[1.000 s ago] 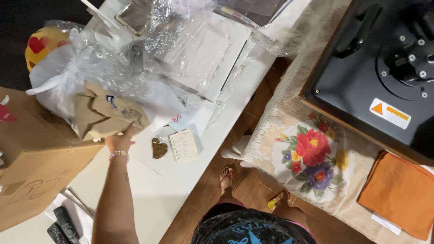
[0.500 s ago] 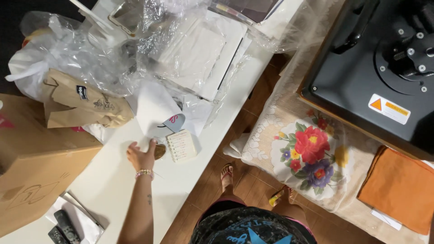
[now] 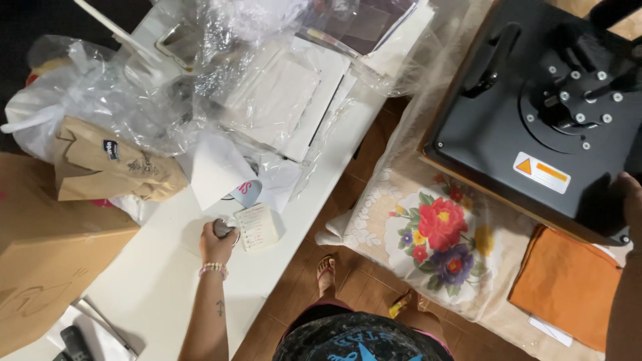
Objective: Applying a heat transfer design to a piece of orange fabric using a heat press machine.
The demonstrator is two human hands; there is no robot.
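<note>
While your left hand (image 3: 217, 242) curls shut around a small dark object (image 3: 224, 228) on the white table (image 3: 154, 287), a little notepad (image 3: 256, 226) lies just beside it, touching your fingers. Your right hand (image 3: 627, 200) rests on the near corner of the black press (image 3: 535, 113); I cannot tell how its fingers sit. Farther along the table lie a white sheet (image 3: 215, 168), a brown paper bag (image 3: 114, 167), and crumpled clear plastic (image 3: 221, 73).

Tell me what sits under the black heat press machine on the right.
The black heat press machine stands on a white lace cloth with red and purple flowers. What supports the cloth is covered. A folded orange cloth lies beside it.
</note>
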